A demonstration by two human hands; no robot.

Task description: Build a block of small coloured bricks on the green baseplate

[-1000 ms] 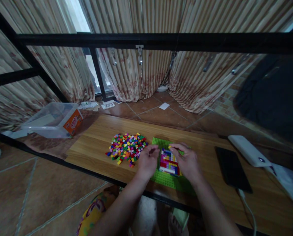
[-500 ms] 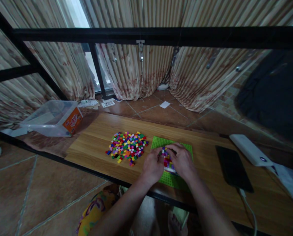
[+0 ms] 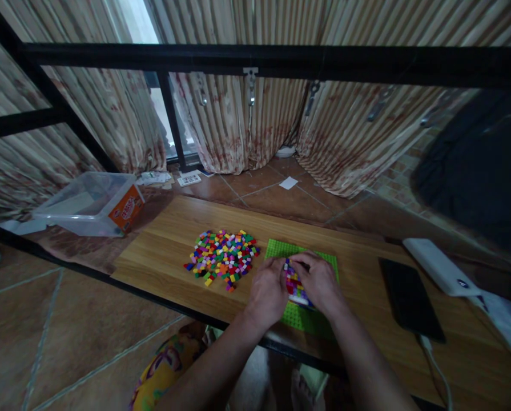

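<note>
Green baseplate (image 3: 277,248), left hand (image 3: 269,289), right hand (image 3: 321,281), curled inward

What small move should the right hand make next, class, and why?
Probably a gentle downward press: the right hand has its fingertips at the far end of the block on the board, and the left hand is beside it, placed to steady it. What they pinch, if anything, is hidden.

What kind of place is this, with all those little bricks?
Probably a room in someone's home: there are long striped fabric curtains, and small multicoloured plastic bricks lie heaped on a brown wood-grained table.
</note>
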